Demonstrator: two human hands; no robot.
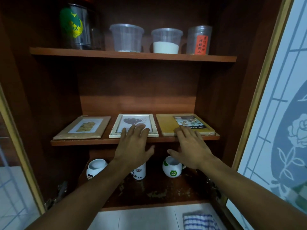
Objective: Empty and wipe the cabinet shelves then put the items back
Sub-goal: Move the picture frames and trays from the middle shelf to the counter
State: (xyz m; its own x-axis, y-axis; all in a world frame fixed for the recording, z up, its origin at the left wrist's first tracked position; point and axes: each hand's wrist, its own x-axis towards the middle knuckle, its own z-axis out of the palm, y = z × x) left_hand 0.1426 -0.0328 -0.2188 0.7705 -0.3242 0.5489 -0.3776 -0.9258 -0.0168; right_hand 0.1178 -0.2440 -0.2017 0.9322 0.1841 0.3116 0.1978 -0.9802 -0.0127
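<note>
Head: white frame [131,121] beneath left grip [132,144], board [167,125] beneath right grip [191,147]

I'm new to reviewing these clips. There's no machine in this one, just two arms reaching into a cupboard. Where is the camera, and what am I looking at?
There is no robot here. A person wears one wide-angle camera on the head, looking forward and down, so the arms are their own.

The picture shows an open wooden cabinet.
- Top shelf: a dark jar, a nearly empty clear tub, a tub of white powder and a red-labelled jar.
- Middle shelf: a wooden frame, a white frame and a yellow board, all lying flat.
- Bottom shelf: three mugs.

The left hand lies with straight fingers over the white frame's near edge. The right hand lies the same way over the yellow board's near edge. Neither grips anything. A checked cloth lies in front, below the cabinet.
</note>
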